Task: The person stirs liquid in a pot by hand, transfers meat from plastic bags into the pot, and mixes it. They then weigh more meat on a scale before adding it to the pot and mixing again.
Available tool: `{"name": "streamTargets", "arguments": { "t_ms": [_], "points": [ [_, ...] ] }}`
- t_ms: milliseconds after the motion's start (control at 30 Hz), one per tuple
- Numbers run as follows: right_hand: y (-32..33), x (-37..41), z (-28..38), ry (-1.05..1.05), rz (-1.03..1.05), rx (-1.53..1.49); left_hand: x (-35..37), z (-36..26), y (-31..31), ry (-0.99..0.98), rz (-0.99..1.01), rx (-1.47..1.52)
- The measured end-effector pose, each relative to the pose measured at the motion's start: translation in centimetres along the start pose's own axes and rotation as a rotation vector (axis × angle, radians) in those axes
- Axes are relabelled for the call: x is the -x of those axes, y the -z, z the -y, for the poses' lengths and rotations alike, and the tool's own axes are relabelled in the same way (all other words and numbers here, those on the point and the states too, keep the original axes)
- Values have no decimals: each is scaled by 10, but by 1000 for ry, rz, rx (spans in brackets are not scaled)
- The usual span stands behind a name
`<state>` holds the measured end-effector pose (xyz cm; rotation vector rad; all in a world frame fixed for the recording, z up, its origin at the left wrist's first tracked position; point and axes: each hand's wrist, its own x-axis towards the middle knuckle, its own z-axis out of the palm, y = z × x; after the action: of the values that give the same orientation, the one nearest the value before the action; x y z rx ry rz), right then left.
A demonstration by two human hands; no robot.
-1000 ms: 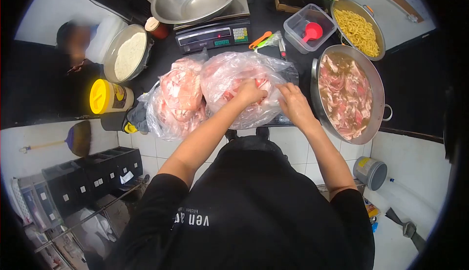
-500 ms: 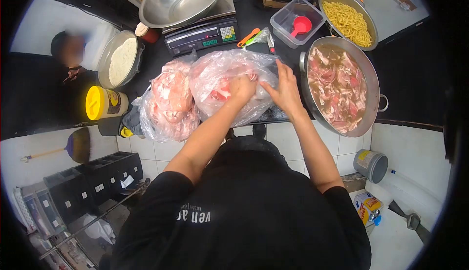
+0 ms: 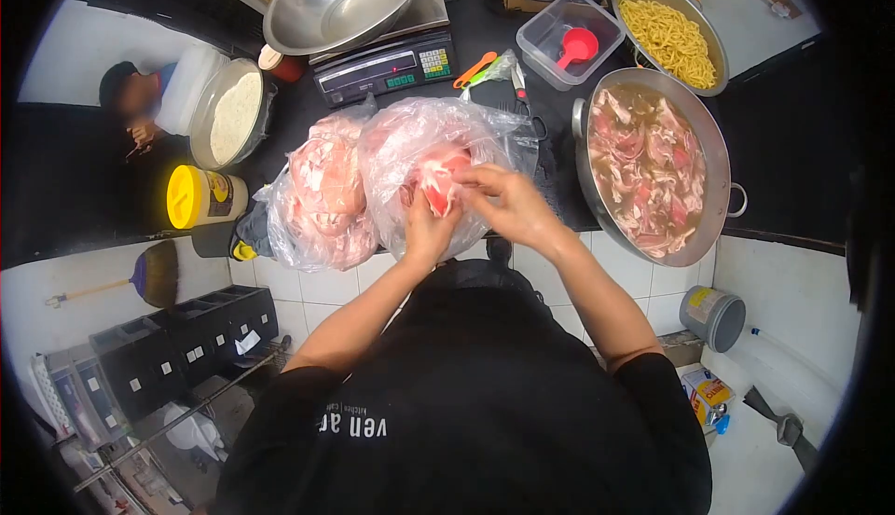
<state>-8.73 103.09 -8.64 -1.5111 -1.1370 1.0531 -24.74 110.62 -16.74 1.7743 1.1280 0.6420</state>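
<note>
Between my two hands, at the mouth of a clear plastic bag, is a piece of raw meat, red with pale fat. My left hand is closed round its lower end. From the right, my right hand pinches at the meat's edge with thumb and fingers. More of the bag's contents are blurred by the plastic. Left of it lies a second clear bag packed with pale pink meat. On the right stands a large metal pan holding meat slices in brownish liquid.
Behind the bags is a digital scale bearing a steel bowl. Scissors, a plastic tub with a red scoop, and a pot of noodles are at the back. A flour bowl stands left, near another person.
My left hand has drawn back toward me out of the bag with the piece of meat. My right hand has left the bag's right edge and come in to the meat.
</note>
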Motion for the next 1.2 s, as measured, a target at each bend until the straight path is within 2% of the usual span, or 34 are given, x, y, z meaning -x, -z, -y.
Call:
{"name": "streamTargets", "arguments": {
  "t_ms": [67, 100, 133, 200, 233, 267, 333, 400, 467, 533, 567, 700, 767, 867, 900, 933, 967, 1000, 1033, 1100, 1200],
  "points": [
    [-10, -5, -5, 340, -42, 261, 11, -3, 1, 30, 86, 0],
    [-13, -11, -9, 391, -62, 280, 13, 9, -6, -128, 23, -70],
    [-13, -13, -15, 391, -58, 278, 14, 14, -9, -124, 21, -71],
    [-5, -17, -29, 73, 43, 698, 12, 23, -13, -110, -49, -91],
    [2, -22, -39, -54, 171, 800, 10, 26, -12, -110, -53, -91],
    [9, -18, -40, -51, 174, 803, 6, 28, -11, -68, -50, -126],
    [18, -6, -39, -122, 316, 836, 3, 26, -9, -17, -46, -159],
    [16, -4, -32, -172, 372, 872, -3, 16, -6, 62, 71, -126],
    [9, -4, -34, -223, 414, 907, -12, 18, -7, 38, 64, -242],
    [-9, -9, -47, 244, 84, 806, -19, 20, -5, 49, 118, -127],
    [-13, -19, -36, 102, 196, 753, -23, 25, -6, 46, 122, -127],
    [-16, -61, -69, -11, 272, 768, -42, 74, -18, 194, 156, 70],
    [-7, -79, -71, -129, 565, 798, -48, 82, -17, 338, 173, 85],
    [-1, -85, -76, -175, 497, 615, -57, 71, -16, 396, 165, -3],
    [-3, -88, -78, -210, 518, 639, -58, 68, -15, 395, 165, -1],
    [-1, -89, -82, -210, 520, 641, -57, 43, -10, 245, 202, -115],
    [1, -88, -86, -104, 524, 488, -55, 20, -4, 97, 237, -227],
    [2, -86, -89, 0, 525, 331, -52, 4, 0, 101, 237, -226],
    [2, -83, -87, -1, 528, 332, -49, -11, 2, 95, 230, -232],
    [3, -70, -74, 10, 372, 201, -48, -22, 5, 93, 220, -236],
    [4, -63, -41, 55, 363, 14, -47, -36, 16, 30, 189, -272]
  ]
}}
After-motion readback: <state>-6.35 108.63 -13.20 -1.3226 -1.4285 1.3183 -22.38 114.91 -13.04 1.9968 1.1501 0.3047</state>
